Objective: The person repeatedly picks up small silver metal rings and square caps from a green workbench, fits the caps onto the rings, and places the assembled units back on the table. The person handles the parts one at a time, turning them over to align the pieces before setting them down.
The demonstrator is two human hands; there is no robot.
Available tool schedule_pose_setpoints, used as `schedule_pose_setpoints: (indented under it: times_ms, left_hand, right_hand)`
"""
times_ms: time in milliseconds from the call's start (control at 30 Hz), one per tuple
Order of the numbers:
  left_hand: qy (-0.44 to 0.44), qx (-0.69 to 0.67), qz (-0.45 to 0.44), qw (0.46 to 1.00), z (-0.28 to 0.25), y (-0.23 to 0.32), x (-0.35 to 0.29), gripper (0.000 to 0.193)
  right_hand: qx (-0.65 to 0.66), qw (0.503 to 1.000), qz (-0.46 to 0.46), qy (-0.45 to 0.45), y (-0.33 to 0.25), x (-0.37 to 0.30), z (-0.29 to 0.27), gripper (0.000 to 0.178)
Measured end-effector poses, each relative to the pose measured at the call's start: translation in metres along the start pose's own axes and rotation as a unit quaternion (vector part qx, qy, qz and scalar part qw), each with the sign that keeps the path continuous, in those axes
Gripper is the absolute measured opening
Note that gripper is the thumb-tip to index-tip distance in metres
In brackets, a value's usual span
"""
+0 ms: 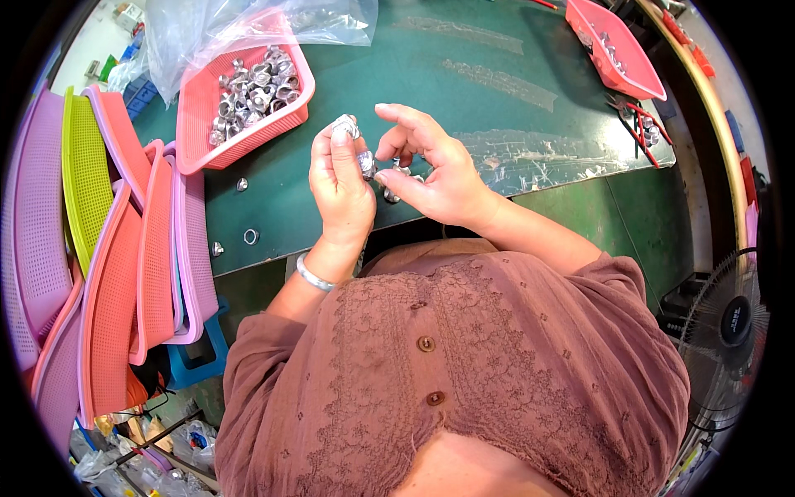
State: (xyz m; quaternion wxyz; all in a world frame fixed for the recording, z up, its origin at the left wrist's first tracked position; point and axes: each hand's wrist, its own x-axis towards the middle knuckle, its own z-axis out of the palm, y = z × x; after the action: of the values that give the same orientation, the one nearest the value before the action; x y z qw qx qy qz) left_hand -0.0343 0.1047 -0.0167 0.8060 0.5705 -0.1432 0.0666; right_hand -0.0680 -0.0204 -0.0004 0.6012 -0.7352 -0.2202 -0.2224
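Note:
Near the table's front edge, my left hand (341, 186) is closed around shiny silver metal rings; one ring (346, 126) shows at its fingertips and another chunky ring (367, 165) beside its fingers. Facing it, my right hand (443, 174) has its thumb and forefinger apart, the other fingers partly bent. Several more silver pieces (392, 195) show below and between the right thumb and fingers, partly hidden, seemingly on the table. A pink basket (189, 124) at the far left holds a heap of similar rings (257, 91).
Loose rings (251, 237) lie on the green table (348, 74) at left. Stacked plastic baskets (112, 315) crowd the left side. Clear plastic (331, 21) lies at the back. At far right are another pink basket (625, 70), red-handled pliers (642, 137) and a fan (733, 319).

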Motion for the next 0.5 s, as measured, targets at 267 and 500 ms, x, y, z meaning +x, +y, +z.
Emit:
schedule_pose_setpoints:
  times_ms: [267,500]
  left_hand:
    - [0.015,0.015,0.004,1.0,-0.0002,-0.0022,-0.0016,0.023]
    - [0.008,0.048,0.044,0.998,-0.0018,-0.0014,-0.0024,0.024]
  right_hand:
    - [0.039,0.998,0.047,0.003,0.0025,-0.0015,0.006,0.057]
    - [0.083,0.992,0.094,0.0,0.0011,-0.0014,0.0066,0.055]
